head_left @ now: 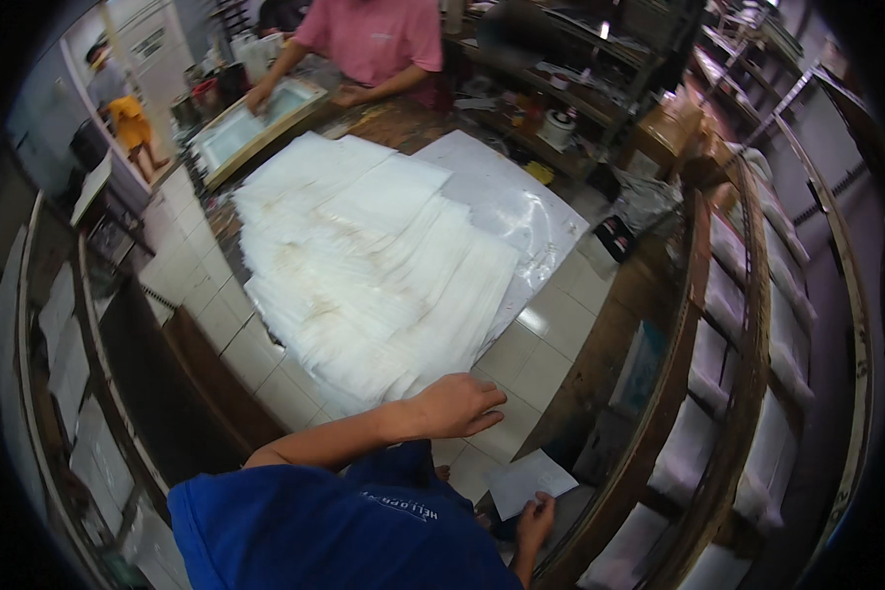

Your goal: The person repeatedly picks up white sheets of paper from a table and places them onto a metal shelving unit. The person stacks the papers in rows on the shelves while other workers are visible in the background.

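My left hand point(459, 405) reaches across in front of me, beside the near edge of a big fanned pile of thin white sheets point(354, 256). Its fingers are loosely bent and apart, with nothing visible in them. Lower down at the right, my right hand point(535, 518) pinches the edge of a single whitish sheet point(531, 480) with a faint print on it. The sheet tilts above the wooden ledge of the right-hand rack. Whether the sheets are paper or plastic film, I cannot tell.
Across the table, a person in a pink shirt point(379, 44) works at a framed screen point(256, 133). A glossy clear sheet point(531, 211) lies under the pile. Wooden racks with white sheets stand at right point(693, 442) and left point(93, 452). Another person point(126, 108) stands by the doorway.
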Tool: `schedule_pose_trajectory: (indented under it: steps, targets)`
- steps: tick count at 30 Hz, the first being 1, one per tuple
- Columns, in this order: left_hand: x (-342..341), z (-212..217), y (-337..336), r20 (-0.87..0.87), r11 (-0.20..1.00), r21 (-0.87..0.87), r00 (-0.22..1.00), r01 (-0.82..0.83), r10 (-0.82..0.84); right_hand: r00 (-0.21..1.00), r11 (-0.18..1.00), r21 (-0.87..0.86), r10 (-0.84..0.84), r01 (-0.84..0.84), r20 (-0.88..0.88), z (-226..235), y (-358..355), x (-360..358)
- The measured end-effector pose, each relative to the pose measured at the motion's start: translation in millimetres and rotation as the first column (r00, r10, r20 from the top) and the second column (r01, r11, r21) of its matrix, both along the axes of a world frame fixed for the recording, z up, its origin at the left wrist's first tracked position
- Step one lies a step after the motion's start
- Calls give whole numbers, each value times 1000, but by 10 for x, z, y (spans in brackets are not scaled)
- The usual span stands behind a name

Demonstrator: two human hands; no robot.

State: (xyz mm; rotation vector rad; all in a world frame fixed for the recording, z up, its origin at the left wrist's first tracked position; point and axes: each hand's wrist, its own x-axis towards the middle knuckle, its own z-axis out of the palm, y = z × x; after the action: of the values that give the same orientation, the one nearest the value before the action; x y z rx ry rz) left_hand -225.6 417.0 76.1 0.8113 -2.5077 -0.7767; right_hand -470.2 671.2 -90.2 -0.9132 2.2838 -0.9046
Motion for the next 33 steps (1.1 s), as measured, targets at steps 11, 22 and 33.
schedule_pose_trajectory:
  steps: [11,22,33]
  targets:
    - [229,55,84,99,948,-95,944,-305,314,908,901,149,418,-409,-39,-247,-648,-527]
    - [417,214,-717,-13,826,-111,832,-552,554,910,906,156,408,-394,-73,-959,-1291,-1102]
    - [696,201,-1266,58,747,-172,750,-642,659,891,844,355,450,-402,-62,-642,-2109,-1146]
